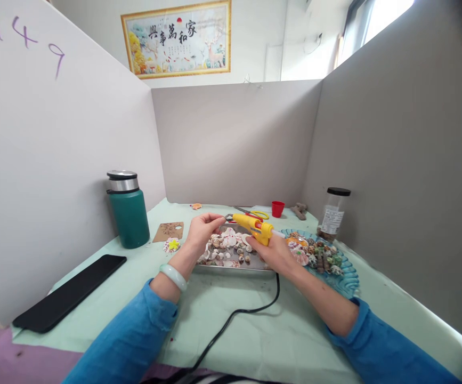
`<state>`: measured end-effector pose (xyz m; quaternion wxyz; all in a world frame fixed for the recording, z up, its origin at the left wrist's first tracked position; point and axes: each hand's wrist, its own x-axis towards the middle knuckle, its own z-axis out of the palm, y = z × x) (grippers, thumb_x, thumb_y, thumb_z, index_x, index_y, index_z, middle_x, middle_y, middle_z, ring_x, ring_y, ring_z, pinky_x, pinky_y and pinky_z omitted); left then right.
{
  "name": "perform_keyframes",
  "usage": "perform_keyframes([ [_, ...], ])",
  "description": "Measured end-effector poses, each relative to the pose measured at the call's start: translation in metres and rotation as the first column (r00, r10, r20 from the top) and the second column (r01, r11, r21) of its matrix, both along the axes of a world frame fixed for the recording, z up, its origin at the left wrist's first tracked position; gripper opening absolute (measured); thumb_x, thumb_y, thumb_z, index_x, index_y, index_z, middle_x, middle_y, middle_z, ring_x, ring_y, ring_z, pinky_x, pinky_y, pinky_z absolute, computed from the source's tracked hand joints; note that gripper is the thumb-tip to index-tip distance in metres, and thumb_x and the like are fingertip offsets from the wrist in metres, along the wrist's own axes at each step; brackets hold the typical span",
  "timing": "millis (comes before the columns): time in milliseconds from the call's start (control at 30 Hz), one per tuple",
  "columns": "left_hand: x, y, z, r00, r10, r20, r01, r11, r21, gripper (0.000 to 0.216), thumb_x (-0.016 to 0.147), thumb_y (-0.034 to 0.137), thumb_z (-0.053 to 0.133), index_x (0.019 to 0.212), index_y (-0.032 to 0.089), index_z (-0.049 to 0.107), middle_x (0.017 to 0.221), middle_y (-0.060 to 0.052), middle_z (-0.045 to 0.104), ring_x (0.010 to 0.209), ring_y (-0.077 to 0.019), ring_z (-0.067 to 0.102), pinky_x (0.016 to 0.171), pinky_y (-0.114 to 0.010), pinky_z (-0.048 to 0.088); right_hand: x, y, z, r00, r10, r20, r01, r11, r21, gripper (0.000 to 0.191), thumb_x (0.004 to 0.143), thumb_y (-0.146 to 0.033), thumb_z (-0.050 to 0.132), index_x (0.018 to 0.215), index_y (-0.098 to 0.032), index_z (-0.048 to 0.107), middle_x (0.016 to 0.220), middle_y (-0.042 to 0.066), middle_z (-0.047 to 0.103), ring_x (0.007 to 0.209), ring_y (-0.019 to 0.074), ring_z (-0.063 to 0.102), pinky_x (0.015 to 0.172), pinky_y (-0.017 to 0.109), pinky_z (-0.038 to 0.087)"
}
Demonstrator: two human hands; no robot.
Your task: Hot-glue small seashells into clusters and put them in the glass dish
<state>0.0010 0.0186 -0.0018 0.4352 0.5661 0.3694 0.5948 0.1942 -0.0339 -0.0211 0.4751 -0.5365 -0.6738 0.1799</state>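
In my right hand (273, 250) is a yellow hot glue gun (254, 226), a whitish glue stick poking out of its back end. Its nozzle points left, close to the fingertips of my left hand (204, 230). Those fingers pinch a small dark thing, too small to make out. Beneath both hands lies a metal tray (231, 271) of seashells (228, 240) and small snail shells. A black cord (238, 311) runs from near the tray toward the front edge.
On the left stand a green bottle (129, 216) and a black flat slab (73, 290). Right of the tray, a blue plate (348, 277) holds shells, near a black-lidded jar (330, 213). Scissors (260, 214) and a red cup (277, 209) lie behind. Grey partitions (234, 144) enclose the table.
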Motion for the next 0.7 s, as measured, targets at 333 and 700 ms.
perform_keyframes([
  [333,0.0015,-0.0009,0.0019,1.0,0.02,-0.001,-0.02,1.0,0.001,0.026,0.057,0.031,0.075,0.073,0.012,0.066,0.065,-0.001,0.061,0.048,-0.0067,0.049,0.05,-0.022,0.039,-0.0004,0.0015,-0.0019,1.0,-0.014,0.007,0.014,1.0,0.024,0.033,0.073,-0.05,0.053,0.064,-0.018,0.055,0.048,-0.001,0.051,0.048,0.0129,0.046,0.045,0.024,0.034],
  [700,0.0018,-0.0015,0.0017,1.0,0.024,-0.013,-0.024,1.0,0.004,0.026,0.057,0.031,0.075,0.073,0.012,0.066,0.064,-0.001,0.061,0.049,-0.0072,0.049,0.05,-0.022,0.04,0.0004,0.0013,-0.0022,0.999,0.024,0.022,-0.024,1.0,0.007,0.033,0.074,-0.05,0.053,0.064,-0.018,0.054,0.048,-0.002,0.05,0.047,0.0118,0.045,0.046,0.023,0.033],
])
